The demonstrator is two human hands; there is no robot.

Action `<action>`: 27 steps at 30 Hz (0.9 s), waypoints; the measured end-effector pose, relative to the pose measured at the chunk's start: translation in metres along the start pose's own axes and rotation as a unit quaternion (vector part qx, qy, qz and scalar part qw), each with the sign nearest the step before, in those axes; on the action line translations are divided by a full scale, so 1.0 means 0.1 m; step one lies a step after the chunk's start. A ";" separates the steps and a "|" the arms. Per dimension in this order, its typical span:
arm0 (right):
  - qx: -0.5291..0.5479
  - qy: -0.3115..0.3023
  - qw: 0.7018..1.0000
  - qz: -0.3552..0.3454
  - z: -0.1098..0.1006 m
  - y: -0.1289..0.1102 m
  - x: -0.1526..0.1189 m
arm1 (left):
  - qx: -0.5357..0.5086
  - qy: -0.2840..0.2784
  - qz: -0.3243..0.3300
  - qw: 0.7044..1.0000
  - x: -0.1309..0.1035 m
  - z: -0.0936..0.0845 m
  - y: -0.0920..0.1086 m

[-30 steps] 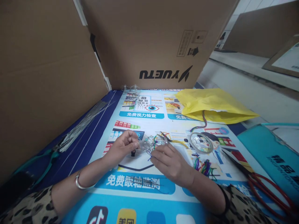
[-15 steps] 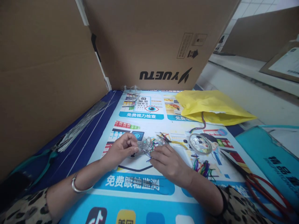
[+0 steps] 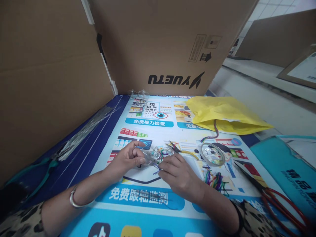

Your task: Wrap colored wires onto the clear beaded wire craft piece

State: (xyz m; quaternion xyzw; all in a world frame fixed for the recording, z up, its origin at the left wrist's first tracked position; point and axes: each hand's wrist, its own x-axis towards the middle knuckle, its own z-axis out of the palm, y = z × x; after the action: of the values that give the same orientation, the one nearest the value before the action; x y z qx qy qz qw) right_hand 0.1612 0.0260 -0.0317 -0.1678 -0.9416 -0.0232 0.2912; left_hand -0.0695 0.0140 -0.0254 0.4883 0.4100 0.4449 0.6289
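My left hand [image 3: 132, 156] is closed, thumb and fingertips pinching the edge of a clear, glassy-looking piece [image 3: 148, 158]. The index finger is raised a little above the thumb. My right hand [image 3: 179, 172] is closed, its fingertips pressed together on thin coloured thread [image 3: 156, 168] that hangs from the clear piece. Just behind the fingertips lies a tangle of clear wire and coloured threads [image 3: 161, 152]. Beyond my right hand sit small pliers with yellow handles [image 3: 189, 153]. A bundle of cut coloured threads [image 3: 217, 180] rests to the right of it.
A clear round dish [image 3: 212, 163] lies near red-handled scissors [image 3: 271, 197]. Behind it is a yellow pouch [image 3: 227, 112]. On the left are teal-handled pliers [image 3: 45, 168] and a bundle of thin wires [image 3: 84, 133]. Cardboard walls [image 3: 153, 42] enclose the back and left; more clear wire pieces [image 3: 139, 95] lie there.
My left hand has shifted slightly left, and its index finger has lifted. The right hand stays almost in place. The view has moved a little.
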 end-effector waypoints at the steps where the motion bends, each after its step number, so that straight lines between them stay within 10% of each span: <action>1: 0.004 0.000 1.000 0.002 0.00 0.00 0.00 | 0.000 -0.002 -0.001 1.000 0.00 0.00 0.00; 27: 0.020 0.040 0.999 -0.005 -0.03 0.00 -0.02 | 0.017 -0.001 -0.010 1.000 -0.02 -0.04 0.01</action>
State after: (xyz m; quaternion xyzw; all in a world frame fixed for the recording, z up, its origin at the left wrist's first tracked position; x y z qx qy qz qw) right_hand 0.1640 0.0251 -0.0303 -0.1564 -0.9303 -0.0128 0.3316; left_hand -0.0742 0.0131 -0.0255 0.4955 0.4219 0.4313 0.6249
